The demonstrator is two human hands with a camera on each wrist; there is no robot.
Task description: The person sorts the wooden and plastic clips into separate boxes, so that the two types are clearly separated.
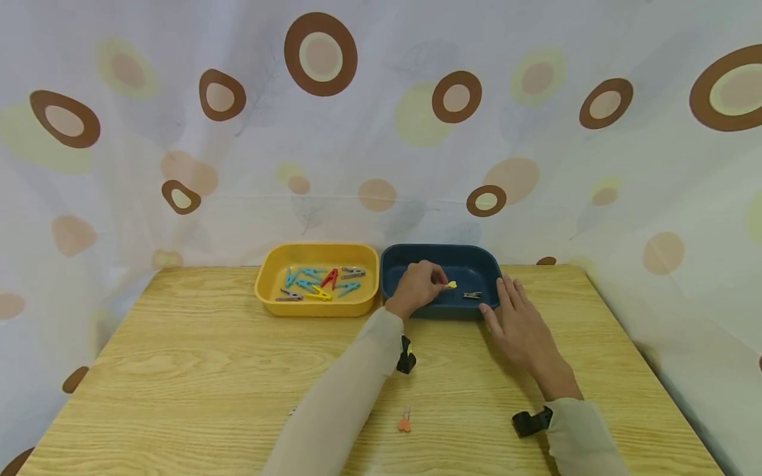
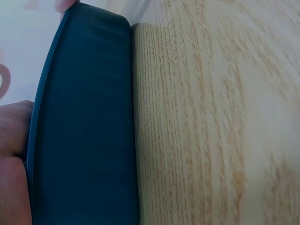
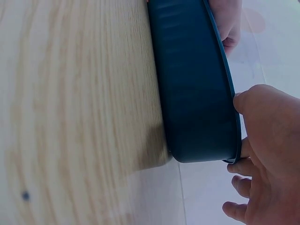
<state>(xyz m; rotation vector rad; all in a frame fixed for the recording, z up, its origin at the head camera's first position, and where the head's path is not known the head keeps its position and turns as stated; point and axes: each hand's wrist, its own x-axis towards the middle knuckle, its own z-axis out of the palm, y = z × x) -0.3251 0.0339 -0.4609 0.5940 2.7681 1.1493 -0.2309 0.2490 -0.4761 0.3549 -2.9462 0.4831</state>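
Over the dark blue basin (image 1: 442,312), my left hand (image 1: 417,285) pinches a small clip with a yellow heart (image 1: 451,284). Lower in that basin lies a small dark clip (image 1: 472,295). My right hand (image 1: 525,327) rests against the basin's right front corner, its fingers mostly straight along the side and its thumb touching the rim. In the right wrist view, the thumb of this hand (image 3: 272,140) meets the rim while several fingertips show beyond the corner. The left wrist view shows the basin's outer wall (image 2: 86,117), which hides the left fingertips and the clip.
A yellow basin (image 1: 321,309) stands left of the blue one, holding several blue, red, yellow and grey clothespins. Nearer on the wooden table (image 1: 196,370) lies a clip with an orange heart (image 1: 405,422). A patterned cloth (image 1: 381,132) hangs behind the table.
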